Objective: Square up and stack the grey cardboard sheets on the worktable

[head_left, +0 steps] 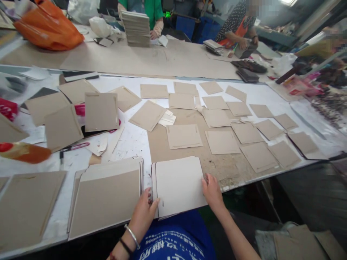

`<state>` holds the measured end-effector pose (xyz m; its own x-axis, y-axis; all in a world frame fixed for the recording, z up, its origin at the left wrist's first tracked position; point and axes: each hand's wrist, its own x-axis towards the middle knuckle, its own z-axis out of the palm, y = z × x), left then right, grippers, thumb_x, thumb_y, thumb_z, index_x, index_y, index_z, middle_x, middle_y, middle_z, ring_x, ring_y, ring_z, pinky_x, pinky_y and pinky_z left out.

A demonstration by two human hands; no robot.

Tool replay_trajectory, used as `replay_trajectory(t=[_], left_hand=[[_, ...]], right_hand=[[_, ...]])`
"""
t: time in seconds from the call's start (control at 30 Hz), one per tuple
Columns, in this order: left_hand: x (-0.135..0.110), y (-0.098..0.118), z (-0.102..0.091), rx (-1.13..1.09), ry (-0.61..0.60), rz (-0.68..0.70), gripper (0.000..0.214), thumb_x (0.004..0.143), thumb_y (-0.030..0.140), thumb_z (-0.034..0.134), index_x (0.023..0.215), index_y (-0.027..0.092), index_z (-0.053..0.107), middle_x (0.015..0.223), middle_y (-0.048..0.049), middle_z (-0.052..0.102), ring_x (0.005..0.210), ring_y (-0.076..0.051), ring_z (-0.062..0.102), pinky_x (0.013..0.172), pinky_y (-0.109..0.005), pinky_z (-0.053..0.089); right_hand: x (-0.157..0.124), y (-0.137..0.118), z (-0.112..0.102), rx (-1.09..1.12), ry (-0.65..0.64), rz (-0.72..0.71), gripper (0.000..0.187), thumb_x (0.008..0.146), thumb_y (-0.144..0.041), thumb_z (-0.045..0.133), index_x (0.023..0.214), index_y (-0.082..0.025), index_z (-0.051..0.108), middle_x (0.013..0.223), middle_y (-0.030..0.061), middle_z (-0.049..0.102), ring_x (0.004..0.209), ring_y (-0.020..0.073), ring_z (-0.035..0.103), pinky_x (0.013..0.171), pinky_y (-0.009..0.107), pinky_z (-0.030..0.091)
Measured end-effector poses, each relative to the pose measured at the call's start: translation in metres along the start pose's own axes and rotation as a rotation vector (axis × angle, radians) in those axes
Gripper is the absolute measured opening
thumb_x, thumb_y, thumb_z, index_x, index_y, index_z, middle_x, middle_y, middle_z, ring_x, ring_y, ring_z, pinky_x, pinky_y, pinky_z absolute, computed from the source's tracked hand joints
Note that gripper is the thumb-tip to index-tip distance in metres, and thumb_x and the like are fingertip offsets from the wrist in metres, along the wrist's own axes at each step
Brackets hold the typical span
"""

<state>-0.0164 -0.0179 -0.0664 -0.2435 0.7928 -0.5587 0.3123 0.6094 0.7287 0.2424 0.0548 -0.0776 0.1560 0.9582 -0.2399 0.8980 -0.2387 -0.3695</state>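
A small stack of white boards lies at the table's front edge, before my body. My left hand is at the stack's lower left edge, thumb over the border and fingers curled in the gap beside it. My right hand grips the stack's right edge, fingers bent at the rim; its fingertips are partly hidden. Left of my left hand lies another stack with a grey-brown board on top. Farther left is a larger grey-brown board with a glue-like streak along its side.
Many grey-brown boards are spread over the white table. An orange-capped bottle and pink-handled scissors lie left. Across stand two co-workers, a tall board stack and an orange bag.
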Motion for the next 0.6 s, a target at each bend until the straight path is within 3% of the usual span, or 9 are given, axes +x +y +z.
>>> replay_trajectory(t=[0.1, 0.2, 0.33, 0.47, 0.6], left_hand=[[0.007, -0.003, 0.020, 0.059, 0.056, 0.066, 0.050, 0.067, 0.043, 0.051, 0.104, 0.009, 0.053, 0.102, -0.0210, 0.062, 0.097, -0.032, 0.059, 0.087, -0.047, 0.045], [0.012, -0.005, 0.025, 0.094, 0.106, 0.057, 0.039, 0.068, 0.040, 0.051, 0.096, 0.013, 0.056, 0.096, -0.0169, 0.065, 0.096, -0.032, 0.059, 0.088, -0.047, 0.044], [0.021, -0.004, 0.028, 0.102, 0.196, 0.037, 0.041, 0.066, 0.044, 0.053, 0.094, 0.013, 0.057, 0.094, -0.0160, 0.065, 0.094, -0.033, 0.059, 0.088, -0.047, 0.044], [0.030, 0.000, 0.029, 0.056, 0.213, 0.033, 0.045, 0.064, 0.048, 0.055, 0.094, 0.015, 0.057, 0.092, -0.0143, 0.066, 0.092, -0.032, 0.060, 0.086, -0.045, 0.046], [0.030, 0.005, 0.034, 0.036, 0.250, -0.026, 0.051, 0.060, 0.050, 0.058, 0.096, 0.014, 0.057, 0.092, -0.0135, 0.067, 0.089, -0.030, 0.062, 0.083, -0.041, 0.048]], right_hand=[[0.012, 0.004, 0.008, -0.045, -0.048, -0.011, 0.024, 0.085, -0.024, 0.041, 0.101, -0.012, 0.055, 0.097, 0.0171, 0.060, 0.093, 0.0274, 0.056, 0.081, 0.034, 0.042], [0.016, 0.003, 0.012, -0.065, -0.081, -0.024, 0.022, 0.088, -0.027, 0.041, 0.097, -0.013, 0.056, 0.092, 0.0146, 0.062, 0.088, 0.0257, 0.059, 0.075, 0.031, 0.043], [0.029, 0.006, 0.001, -0.079, -0.134, -0.082, 0.019, 0.089, -0.027, 0.044, 0.094, -0.015, 0.058, 0.091, 0.0123, 0.064, 0.086, 0.0236, 0.059, 0.071, 0.028, 0.042], [0.079, 0.000, -0.020, -0.113, -0.167, -0.152, 0.022, 0.090, -0.028, 0.044, 0.080, -0.016, 0.060, 0.078, 0.0094, 0.064, 0.076, 0.0227, 0.060, 0.067, 0.028, 0.041], [0.148, -0.021, -0.029, -0.156, -0.055, -0.109, 0.026, 0.089, -0.028, 0.049, 0.106, -0.009, 0.055, 0.104, 0.0191, 0.059, 0.099, 0.0274, 0.055, 0.077, 0.032, 0.040]])
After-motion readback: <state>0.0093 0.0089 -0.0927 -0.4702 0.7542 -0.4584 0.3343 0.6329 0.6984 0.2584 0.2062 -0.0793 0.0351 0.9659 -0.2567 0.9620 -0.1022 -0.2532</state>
